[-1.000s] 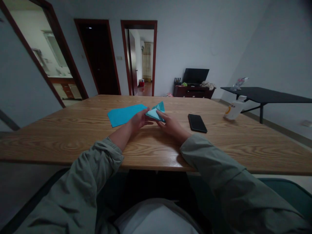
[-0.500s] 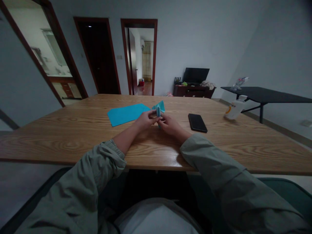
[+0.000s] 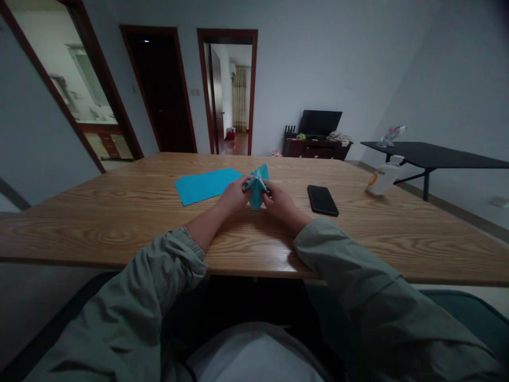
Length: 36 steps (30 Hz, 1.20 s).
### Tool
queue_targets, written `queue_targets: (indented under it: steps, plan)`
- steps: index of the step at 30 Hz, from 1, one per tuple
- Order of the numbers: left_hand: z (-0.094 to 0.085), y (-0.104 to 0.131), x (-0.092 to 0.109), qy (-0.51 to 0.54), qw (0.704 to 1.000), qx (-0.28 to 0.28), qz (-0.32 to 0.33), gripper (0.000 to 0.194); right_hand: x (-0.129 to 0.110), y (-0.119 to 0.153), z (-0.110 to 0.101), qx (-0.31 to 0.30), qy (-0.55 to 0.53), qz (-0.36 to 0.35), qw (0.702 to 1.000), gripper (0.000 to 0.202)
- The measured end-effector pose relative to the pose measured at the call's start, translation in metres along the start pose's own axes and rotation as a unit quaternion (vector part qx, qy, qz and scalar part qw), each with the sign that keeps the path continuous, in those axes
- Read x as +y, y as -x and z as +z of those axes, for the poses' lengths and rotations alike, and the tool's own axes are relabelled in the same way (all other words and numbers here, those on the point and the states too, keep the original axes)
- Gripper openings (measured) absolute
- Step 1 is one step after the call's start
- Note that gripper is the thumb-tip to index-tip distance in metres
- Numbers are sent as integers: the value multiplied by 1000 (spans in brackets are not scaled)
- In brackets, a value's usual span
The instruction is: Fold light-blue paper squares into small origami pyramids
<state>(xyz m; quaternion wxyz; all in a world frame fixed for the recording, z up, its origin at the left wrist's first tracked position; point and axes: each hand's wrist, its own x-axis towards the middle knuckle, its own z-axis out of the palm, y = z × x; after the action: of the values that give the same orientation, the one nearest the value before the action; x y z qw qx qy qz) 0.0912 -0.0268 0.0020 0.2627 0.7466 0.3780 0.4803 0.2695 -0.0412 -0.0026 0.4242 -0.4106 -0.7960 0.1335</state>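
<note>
One creased paper shape (image 3: 256, 198) — left hand (image 3: 235, 196), right hand (image 3: 280, 202), each grip clamped on it, woodgrain table (image 3: 139, 223)

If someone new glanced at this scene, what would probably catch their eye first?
Probably the bright blue sheet lying flat on the wooden table, and beside it the folded blue paper between the left hand and right hand. Next, perhaps, the black phone to the right of the hands.

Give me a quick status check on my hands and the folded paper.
Left hand and right hand both gripping folded blue paper. Flaps spread. Phone off to the right, not in the way.
</note>
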Motion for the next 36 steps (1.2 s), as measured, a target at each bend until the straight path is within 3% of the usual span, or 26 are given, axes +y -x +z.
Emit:
queue_targets:
  steps: [5, 9, 14, 17, 24, 29, 32, 36]
  plan:
    - [-5, -5, 0, 76, 994, 19, -74, 36, 9, -2, -2, 14, -107, 54, 993, 51]
    - [-8, -7, 3, 160, 976, 1, -148, 39, 13, -4, -4, 12, -184, 99, 978, 53]
    - [-14, -4, 6, 304, 928, -73, -202, 49, 16, -4, -6, 19, -168, 94, 981, 51]
    - [-15, -2, 6, 346, 912, -85, -202, 47, 18, -3, -5, 12, -147, 80, 986, 51]
    - [-9, -3, -1, 284, 943, -39, -172, 67, 13, -1, -8, -32, -197, 76, 977, 51]
    - [-7, -5, -6, 244, 958, -30, -146, 76, 12, -1, -9, -18, -244, 105, 964, 54]
    - [-5, -5, -11, 198, 971, -55, -123, 65, 21, -5, -6, -21, -217, 92, 972, 48]
    - [-4, -8, -20, 120, 987, -79, -75, 42, 29, -8, -3, -33, -145, 12, 989, 25]
